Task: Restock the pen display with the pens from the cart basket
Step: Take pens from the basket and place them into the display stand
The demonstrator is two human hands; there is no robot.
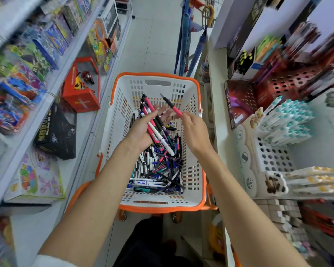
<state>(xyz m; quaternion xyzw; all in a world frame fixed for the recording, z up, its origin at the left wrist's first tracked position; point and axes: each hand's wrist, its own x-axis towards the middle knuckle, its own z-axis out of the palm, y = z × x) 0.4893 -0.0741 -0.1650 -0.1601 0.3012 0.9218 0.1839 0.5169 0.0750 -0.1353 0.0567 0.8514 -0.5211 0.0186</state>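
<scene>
Pens gathering: our left hand cradles a bundle, fingers nearly straight; right hand pinches 1 pink pen. Next, probably, the display at 3 o'clock.

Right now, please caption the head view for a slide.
Left hand carries several pens; right hand pinches a pink pen above the basket.

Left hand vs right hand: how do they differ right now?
The left hand lies palm up with fingers nearly straight; the right hand shows its back, fingertips pinching. The left hand carries a bundle of pens across its palm; the right hand holds one pink pen by its end. Both hover above the basket.
</scene>
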